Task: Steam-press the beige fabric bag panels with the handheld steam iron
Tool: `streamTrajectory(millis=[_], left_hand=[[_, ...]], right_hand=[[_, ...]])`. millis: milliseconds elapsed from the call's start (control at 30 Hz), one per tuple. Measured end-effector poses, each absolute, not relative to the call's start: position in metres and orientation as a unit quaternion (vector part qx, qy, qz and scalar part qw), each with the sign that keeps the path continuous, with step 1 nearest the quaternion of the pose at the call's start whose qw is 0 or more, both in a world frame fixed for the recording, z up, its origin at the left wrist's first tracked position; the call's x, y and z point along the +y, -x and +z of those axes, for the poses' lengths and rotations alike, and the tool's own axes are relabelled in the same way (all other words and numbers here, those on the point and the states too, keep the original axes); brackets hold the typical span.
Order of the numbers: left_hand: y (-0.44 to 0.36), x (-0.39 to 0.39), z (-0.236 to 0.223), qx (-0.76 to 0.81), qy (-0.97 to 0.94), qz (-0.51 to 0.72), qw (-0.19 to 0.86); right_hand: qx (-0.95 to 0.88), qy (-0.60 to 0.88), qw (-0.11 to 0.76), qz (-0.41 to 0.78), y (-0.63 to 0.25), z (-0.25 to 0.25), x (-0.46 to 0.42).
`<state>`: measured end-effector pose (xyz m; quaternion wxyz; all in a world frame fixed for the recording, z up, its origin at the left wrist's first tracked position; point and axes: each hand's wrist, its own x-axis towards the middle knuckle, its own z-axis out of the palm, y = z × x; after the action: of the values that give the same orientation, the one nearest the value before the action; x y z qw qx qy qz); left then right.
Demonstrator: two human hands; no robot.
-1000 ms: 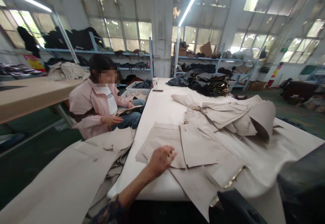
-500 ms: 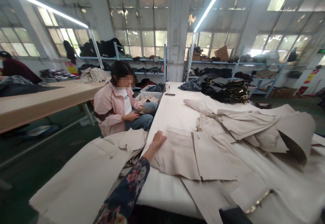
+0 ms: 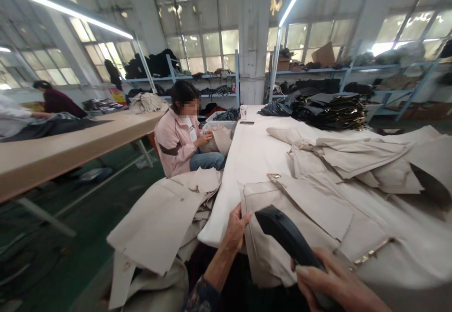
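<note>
My left hand [image 3: 236, 227] pinches the left edge of a beige fabric piece [image 3: 278, 201] at the near edge of the white table [image 3: 243, 151]. The piece is spread over the table, and its lower part hangs past the edge. From the lower right, my right hand [image 3: 325, 279] is wrapped round a black handheld tool [image 3: 286, 229] with a broad, angled head. That head is over the beige piece; whether it touches the cloth I cannot tell. Beside the piece lies another beige panel [image 3: 318, 203] with a gold-coloured metal fitting [image 3: 273, 176].
Beige panels [image 3: 165, 213] are heaped at the left, low beside the table. More beige pieces [image 3: 367, 156] cover the right side. Dark stacked pieces [image 3: 328, 109] and a phone [image 3: 247, 122] lie farther back. A co-worker in a pink jacket [image 3: 176, 137] sits at the table's left side.
My right hand and the whole black tool have come into view from the lower right. My left hand has moved nearer, pulling the beige piece toward the table edge. The co-worker's hands have risen.
</note>
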<state>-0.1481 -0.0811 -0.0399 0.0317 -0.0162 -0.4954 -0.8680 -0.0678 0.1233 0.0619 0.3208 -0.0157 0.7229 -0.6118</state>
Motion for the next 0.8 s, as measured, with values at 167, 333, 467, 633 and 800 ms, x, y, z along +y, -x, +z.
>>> streamTrajectory(millis=[167, 333, 467, 633, 800], left_hand=[[0.137, -0.081, -0.046, -0.506, 0.049, -0.859, 0.055], [0.137, -0.086, -0.054, -0.493, 0.045, -0.868, 0.050], [0.132, -0.086, -0.055, -0.466, 0.075, -0.881, 0.030], [0.129, -0.086, -0.048, -0.442, 0.068, -0.894, 0.010], [0.131, -0.084, -0.045, -0.437, 0.048, -0.898, 0.015]], right_hand=[[0.659, 0.048, 0.355, -0.661, 0.085, 0.049, 0.086], [0.640, 0.062, 0.328, -0.692, 0.095, 0.044, 0.074], [0.641, 0.080, 0.296, -0.703, 0.112, 0.054, 0.067], [0.644, 0.081, 0.286, -0.705, 0.135, 0.067, 0.067], [0.662, 0.054, 0.272, -0.696, 0.121, 0.062, 0.093]])
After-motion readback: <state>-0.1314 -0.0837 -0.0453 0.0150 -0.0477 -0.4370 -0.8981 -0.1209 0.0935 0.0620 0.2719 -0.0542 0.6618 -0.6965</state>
